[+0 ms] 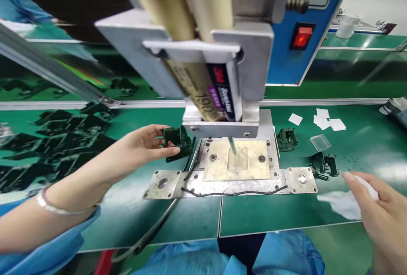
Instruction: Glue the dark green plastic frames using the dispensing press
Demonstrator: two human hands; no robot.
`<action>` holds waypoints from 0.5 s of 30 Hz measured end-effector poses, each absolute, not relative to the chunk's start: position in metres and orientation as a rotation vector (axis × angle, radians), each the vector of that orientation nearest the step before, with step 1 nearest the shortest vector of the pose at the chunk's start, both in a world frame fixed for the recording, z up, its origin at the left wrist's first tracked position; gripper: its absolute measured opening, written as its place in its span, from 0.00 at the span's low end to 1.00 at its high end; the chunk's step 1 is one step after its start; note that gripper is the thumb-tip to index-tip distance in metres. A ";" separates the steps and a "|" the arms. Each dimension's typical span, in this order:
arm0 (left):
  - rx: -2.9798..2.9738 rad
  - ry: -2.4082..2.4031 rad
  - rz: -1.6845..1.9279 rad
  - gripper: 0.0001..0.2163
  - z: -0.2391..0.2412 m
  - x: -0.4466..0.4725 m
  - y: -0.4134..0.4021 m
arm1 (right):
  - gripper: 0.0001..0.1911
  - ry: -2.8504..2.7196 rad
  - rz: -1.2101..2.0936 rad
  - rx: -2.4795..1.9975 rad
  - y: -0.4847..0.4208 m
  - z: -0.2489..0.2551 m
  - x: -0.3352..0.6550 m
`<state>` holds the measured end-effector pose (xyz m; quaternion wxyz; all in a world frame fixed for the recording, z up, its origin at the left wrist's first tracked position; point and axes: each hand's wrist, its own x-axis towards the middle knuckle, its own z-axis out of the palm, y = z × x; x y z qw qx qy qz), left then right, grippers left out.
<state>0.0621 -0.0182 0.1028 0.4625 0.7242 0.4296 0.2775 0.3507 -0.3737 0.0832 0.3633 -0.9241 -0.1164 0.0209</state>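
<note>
My left hand (148,144) is closed around a dark green-black molded plastic part (178,141), held just left of the dispensing machine's fixture. In my right hand (378,207), at the right front, is a crumpled white wipe (341,203), pinched between thumb and fingers. Between the hands lies a cream fixture plate (219,172) with a shallow square recess, bolted to a metal base. A thin nozzle (232,145) points down over that recess from a glue cartridge (206,93). Two similar dark parts, one nearer the plate (287,139) and one farther right (322,165), rest on the table.
Many dark parts (60,139) are spread over the left of the green table. Small white squares (322,118) and a clear plastic piece (320,142) lie at right. A cable (159,222) runs off the front edge. The blue machine box (286,63) has a red switch.
</note>
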 end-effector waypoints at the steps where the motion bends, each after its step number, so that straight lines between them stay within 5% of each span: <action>1: 1.721 1.059 0.554 0.31 0.103 0.055 -0.022 | 0.27 -0.249 0.103 -2.362 -0.380 0.076 0.343; 7: 1.397 0.778 -0.119 0.24 0.102 0.085 -0.077 | 0.26 -0.274 0.239 -2.308 -0.387 0.057 0.318; 15: 1.521 0.644 0.064 0.27 0.073 0.139 -0.074 | 0.30 -0.309 0.173 -2.338 -0.394 0.055 0.319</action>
